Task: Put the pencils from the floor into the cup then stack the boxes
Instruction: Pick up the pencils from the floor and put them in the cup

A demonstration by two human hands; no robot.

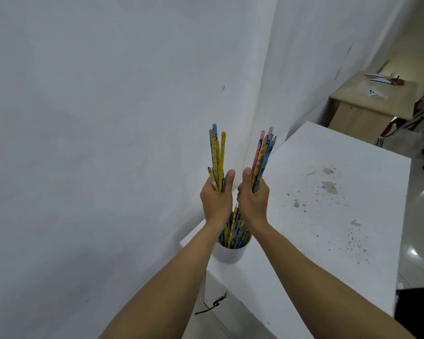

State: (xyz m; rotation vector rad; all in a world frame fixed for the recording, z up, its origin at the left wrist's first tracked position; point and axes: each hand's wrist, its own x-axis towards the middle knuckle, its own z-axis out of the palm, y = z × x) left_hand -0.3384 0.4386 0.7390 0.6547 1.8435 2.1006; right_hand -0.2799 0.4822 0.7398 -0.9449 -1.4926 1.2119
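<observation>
My left hand (217, 198) and right hand (253, 196) are raised side by side above the cup (230, 253), each closed in a fist around its own bundle of pencils, thumbs up along the shafts. The left bundle (217, 157) is mostly yellow with some blue; the right bundle (263, 155) mixes pink, blue and yellow. I judge that the fists grip low on the shafts so that the lower ends can be steered into the cup's mouth while the free lengths stay clear above. The long axis of both bundles runs near vertical: the left stands almost straight up, the right leans a little to the right, so the two fan apart at the top. At least one sharpened tip shows at the top of the right bundle; the other ends are too small to read. The cup stands on the white table (328, 216) at its near-left corner, close to the wall (108, 118), directly under my wrists, and already holds many pencils (234, 231) leaning on its rim. No boxes can be made out with certainty.
</observation>
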